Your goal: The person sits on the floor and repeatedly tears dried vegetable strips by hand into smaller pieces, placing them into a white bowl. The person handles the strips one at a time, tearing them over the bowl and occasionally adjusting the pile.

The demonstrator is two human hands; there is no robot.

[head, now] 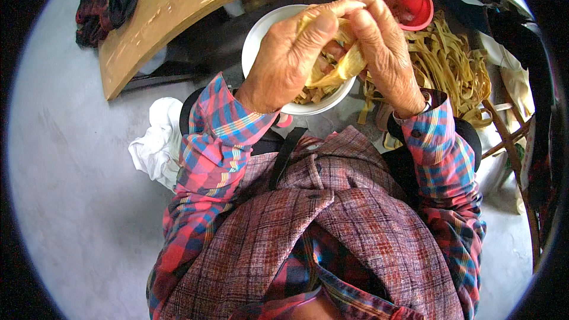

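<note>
My left hand (293, 53) and my right hand (384, 49) meet above a white basin (254, 40). A pale yellow, flat strip (351, 63), probably dried plant matter, loops between them. The fingers of both hands are bent around it, and the fingertips nearly touch at the top. Part of the strip is hidden behind the left thumb. Brownish-yellow pieces (318, 93) lie in the basin below. To the right of my right hand, a heap of long yellow strips (444, 66) spreads out, with a few ends trailing near the wrist.
A curved-looking wooden table edge (133, 53) crosses the top, with dark red cloth (111, 4) hanging at its left corner. Behind the right hand stands a red plastic basin (413, 4). White crumpled cloth (158, 142) is at the left. Crossed wooden bars (509, 140) stand at right.
</note>
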